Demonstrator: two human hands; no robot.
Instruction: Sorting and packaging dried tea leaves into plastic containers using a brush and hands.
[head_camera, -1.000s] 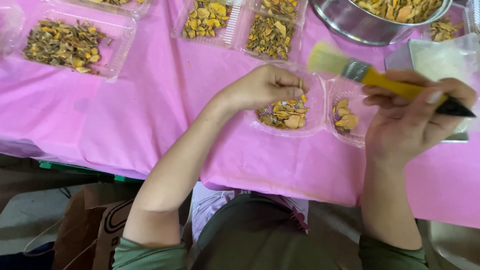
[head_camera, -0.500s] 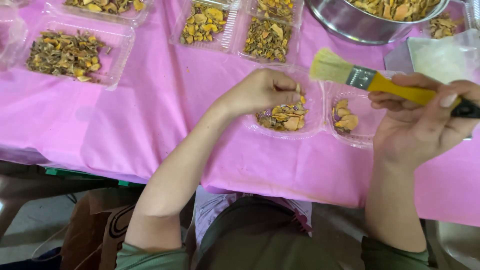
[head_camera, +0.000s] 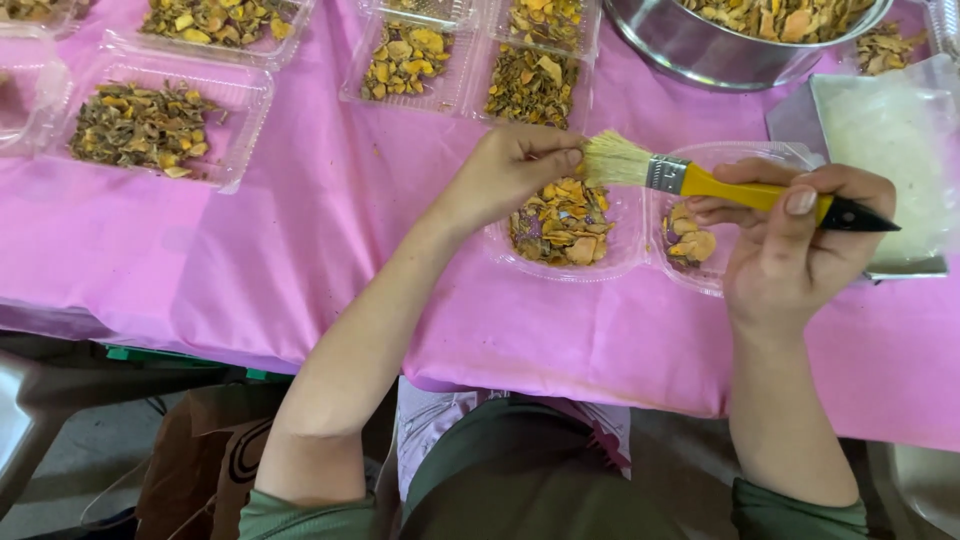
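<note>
A pink cloth (head_camera: 330, 240), smooth with soft creases, covers the table and drops over its near edge. At the far left, around ten o'clock, a clear plastic clamshell tray (head_camera: 240, 100) with thin ribbed walls holds a heap of dry brown-and-yellow flakes (head_camera: 140, 125); a broad stretch of bare cloth lies between it and the person's left forearm. At twelve o'clock, two more clear compartments (head_camera: 455, 90) carry the same crumbly flakes.

The left hand (head_camera: 510, 170) hovers over a clear rounded plastic tub (head_camera: 620, 265) of orange-yellow chips, fingers curled shut with thumb and forefinger pinched on something too small to make out — right against the pale bristle tip of the brush. That yellow-handled flat paintbrush (head_camera: 700, 182), with a metal ferrule and a black pointed end, lies nearly level, bristles toward nine o'clock. The right hand (head_camera: 800, 245) grips its handle firmly, fingers wrapped around and thumb pressed on top, above a second clear tub (head_camera: 700, 285) holding a few chips.

At one o'clock sits a round stainless steel bowl (head_camera: 700, 55), shiny-walled and full of flakes; at three o'clock, a flat translucent plastic lid (head_camera: 890, 140) reaches the frame's right edge. Room is tight around the tubs — bowl, trays and lid stand close by — while the cloth nearer the body lies open.
</note>
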